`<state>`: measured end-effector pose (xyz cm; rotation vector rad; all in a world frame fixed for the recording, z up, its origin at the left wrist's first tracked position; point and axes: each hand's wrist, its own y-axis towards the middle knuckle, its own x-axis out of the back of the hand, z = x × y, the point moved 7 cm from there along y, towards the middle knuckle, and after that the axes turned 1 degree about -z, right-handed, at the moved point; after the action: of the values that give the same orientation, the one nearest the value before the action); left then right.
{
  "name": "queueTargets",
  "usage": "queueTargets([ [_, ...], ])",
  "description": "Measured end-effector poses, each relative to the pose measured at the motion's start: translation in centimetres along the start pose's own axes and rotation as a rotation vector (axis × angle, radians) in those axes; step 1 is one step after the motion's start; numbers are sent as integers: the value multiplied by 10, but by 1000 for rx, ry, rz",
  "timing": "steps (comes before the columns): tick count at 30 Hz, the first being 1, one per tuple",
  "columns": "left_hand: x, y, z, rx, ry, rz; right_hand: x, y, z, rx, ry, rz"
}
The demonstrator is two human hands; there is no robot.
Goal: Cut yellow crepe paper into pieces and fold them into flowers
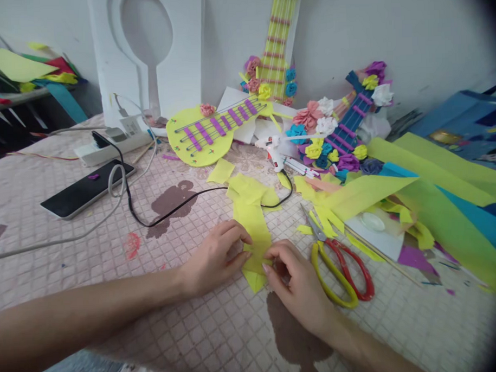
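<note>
A strip of yellow crepe paper [255, 229] lies before me on the patterned tablecloth. On its left edge, my left hand [224, 254] closes thumb and fingers in a pinch. My right hand [294, 282] pinches the strip's right edge near its lower end. Beneath the strip, a pointed yellow paper piece [254, 280] sticks out toward me. More yellow paper pieces [246, 189] overlap at the strip's far end. To the right of my right hand rest scissors [342, 269] with one yellow and one red handle, blades slightly apart.
A white glue gun [274, 155] stands behind the paper, its black cord crossing the table. Paper guitars with flowers [219, 127] lean at the back. At left are a phone [87, 189] and a power strip [112, 144]. Coloured paper sheets [444, 201] pile up at right.
</note>
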<state>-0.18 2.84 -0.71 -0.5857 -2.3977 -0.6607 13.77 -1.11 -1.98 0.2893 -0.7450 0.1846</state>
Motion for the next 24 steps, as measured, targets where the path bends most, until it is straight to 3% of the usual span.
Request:
queueTargets([
  [15, 1, 10, -8, -61, -115, 17, -5, 0, -2, -9, -1, 45],
  [24, -4, 16, -27, -97, -43, 247, -3, 0, -1, -30, 29, 71],
])
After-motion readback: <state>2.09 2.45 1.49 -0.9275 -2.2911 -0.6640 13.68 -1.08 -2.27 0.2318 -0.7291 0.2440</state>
